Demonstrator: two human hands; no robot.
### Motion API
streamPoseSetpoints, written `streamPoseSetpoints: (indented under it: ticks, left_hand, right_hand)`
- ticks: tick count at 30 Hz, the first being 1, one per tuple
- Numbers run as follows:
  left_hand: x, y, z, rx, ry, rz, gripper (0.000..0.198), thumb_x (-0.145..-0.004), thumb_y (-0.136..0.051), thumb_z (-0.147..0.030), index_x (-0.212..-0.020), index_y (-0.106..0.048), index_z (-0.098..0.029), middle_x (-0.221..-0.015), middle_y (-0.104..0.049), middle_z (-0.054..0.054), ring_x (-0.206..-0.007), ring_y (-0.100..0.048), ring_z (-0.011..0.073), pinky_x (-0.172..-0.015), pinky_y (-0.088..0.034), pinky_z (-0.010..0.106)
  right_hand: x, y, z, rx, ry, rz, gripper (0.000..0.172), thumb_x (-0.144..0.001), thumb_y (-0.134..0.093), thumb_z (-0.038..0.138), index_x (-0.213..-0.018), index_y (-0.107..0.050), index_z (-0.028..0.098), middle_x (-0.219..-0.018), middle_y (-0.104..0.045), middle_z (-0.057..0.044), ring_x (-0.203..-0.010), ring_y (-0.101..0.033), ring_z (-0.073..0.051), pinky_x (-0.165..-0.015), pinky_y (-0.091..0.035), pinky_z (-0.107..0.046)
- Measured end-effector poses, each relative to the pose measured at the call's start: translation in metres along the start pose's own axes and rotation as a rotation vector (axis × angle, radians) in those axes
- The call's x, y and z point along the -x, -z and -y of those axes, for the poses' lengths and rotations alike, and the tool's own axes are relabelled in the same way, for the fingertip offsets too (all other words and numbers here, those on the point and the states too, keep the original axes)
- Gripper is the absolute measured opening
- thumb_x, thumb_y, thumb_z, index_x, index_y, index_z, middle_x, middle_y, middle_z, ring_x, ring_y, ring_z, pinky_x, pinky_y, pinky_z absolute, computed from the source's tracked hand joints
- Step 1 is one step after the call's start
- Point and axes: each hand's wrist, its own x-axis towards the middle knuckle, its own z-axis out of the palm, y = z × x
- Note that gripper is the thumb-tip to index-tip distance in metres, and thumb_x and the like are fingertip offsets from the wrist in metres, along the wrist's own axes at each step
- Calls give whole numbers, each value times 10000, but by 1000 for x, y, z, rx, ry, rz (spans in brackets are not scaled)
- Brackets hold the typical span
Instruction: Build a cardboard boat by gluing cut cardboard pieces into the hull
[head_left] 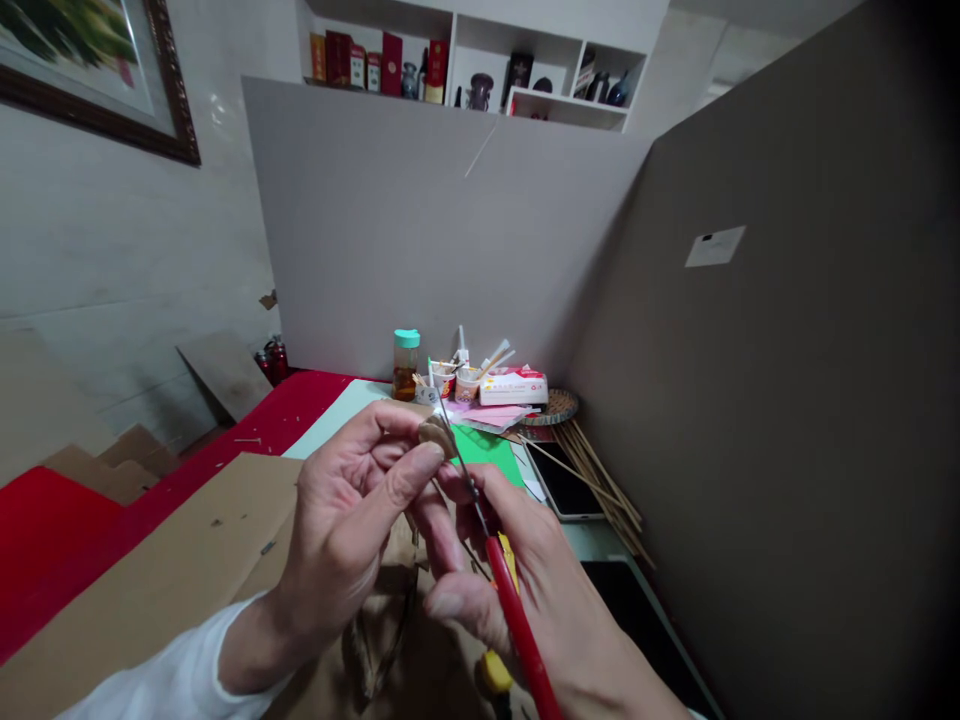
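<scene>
My left hand is closed, pinching a small flat brown piece between thumb and fingers. My right hand grips a tool with a red handle and a long, thin dark metal shaft. That shaft slants up past the right side of the brown piece; whether the two touch I cannot tell. Beneath my hands are dark, thin brown strips on cardboard. A yellow object shows below my right hand, its kind partly hidden.
Brown cardboard covers the red table at left. Behind my hands stand a teal-lidded bottle, cups of sticks and a tissue pack. A tablet and wooden sticks lie right, beside a grey partition.
</scene>
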Motion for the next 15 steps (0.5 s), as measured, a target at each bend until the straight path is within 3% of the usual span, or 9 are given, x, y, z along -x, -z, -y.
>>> streamPoseSetpoints:
  ticks: [5, 15]
  left_hand:
    - [0, 2, 3, -9, -40, 32, 38, -968, -683, -206, -937, -666, -193, -763, -768, -18, -456, -721, 112, -456, -561, 128]
    - [-1, 3, 4, 27, -4, 14, 31, -951, -693, -202, -923, -686, -214, -741, -787, -12, -475, -724, 117, -491, -588, 149]
  right_hand:
    - [1, 0, 4, 37, -33, 18, 572, -871, -592, 790, -939, -577, 222, -905, -582, -26, -776, -454, -190, -665, -408, -303]
    - [1, -3, 0, 49, 15, -26, 598, -901, -532, 800, -1004, -620, 218, -882, -575, -19, -768, -466, -187, -661, -394, -300]
